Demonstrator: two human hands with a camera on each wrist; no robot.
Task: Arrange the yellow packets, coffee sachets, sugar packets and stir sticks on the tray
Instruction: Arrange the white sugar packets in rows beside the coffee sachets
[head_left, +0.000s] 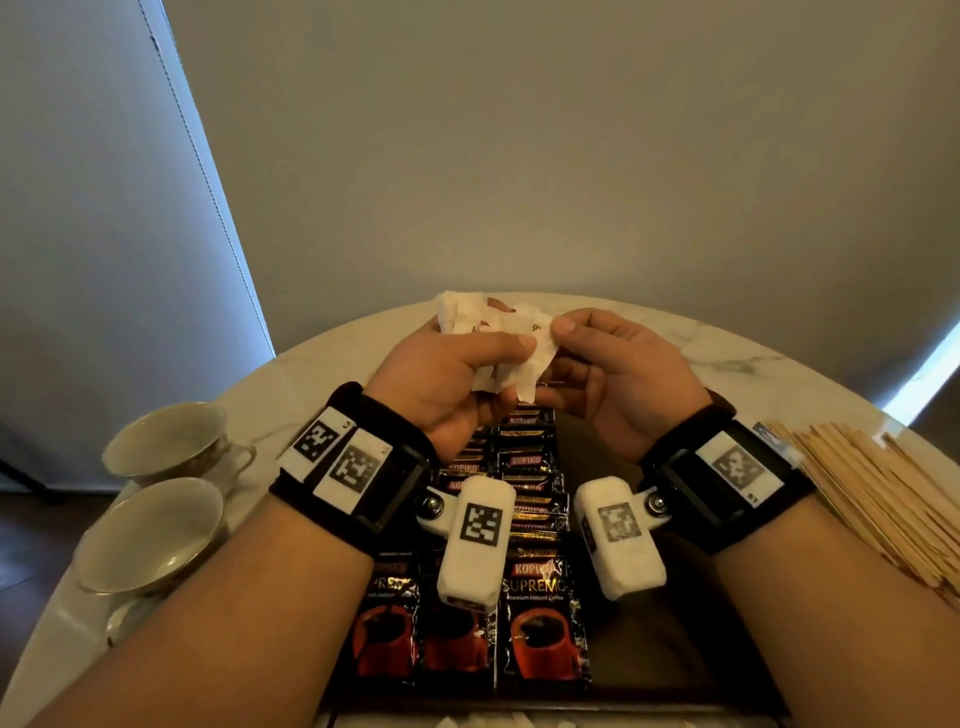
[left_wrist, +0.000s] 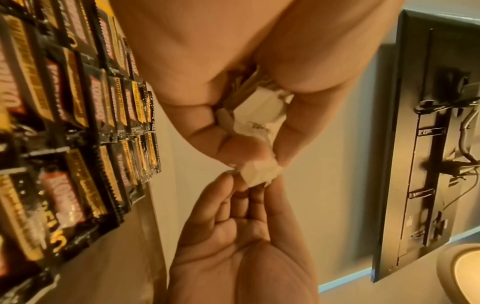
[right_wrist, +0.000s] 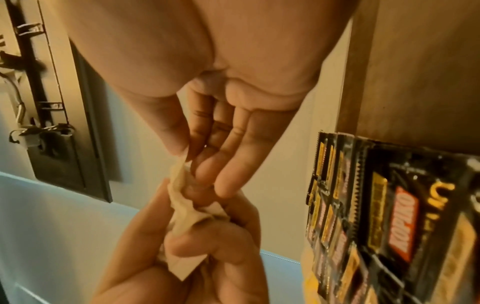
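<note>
Both hands meet above the far end of the tray (head_left: 675, 670), sorting a bunch of white sugar packets (head_left: 498, 338). The left hand (head_left: 447, 384) has its fingers and thumb curled round the crumpled bundle, which fans out above its knuckles. The right hand (head_left: 618, 379) pinches the edge of one packet between thumb and fingertip, its other fingers loosely extended beneath; the left wrist view shows that pinch on the packet's corner, just beyond the left fingertips (left_wrist: 285, 148).

Below the wrists, rows of black coffee sachets (head_left: 540, 613) lie overlapped on the tray, filling its left and middle part; the tray's brown surface shows bare beneath the right wrist. A stack of wooden stir sticks (head_left: 872, 493) rests on the table outside the right wrist, off the tray. Two cups (head_left: 161, 499) sit outside the left wrist. Yellow packets cannot be made out with certainty; only a sliver of yellow shows at the edge of the sachet rows in the wrist views.

The coffee step looks finished and the sugar step is in hand. The likely next move is to draw one packet free of the bundle and lay it on the bare strip under the right hand, which calls for a light pull so the rest do not spill from the left grip.
</note>
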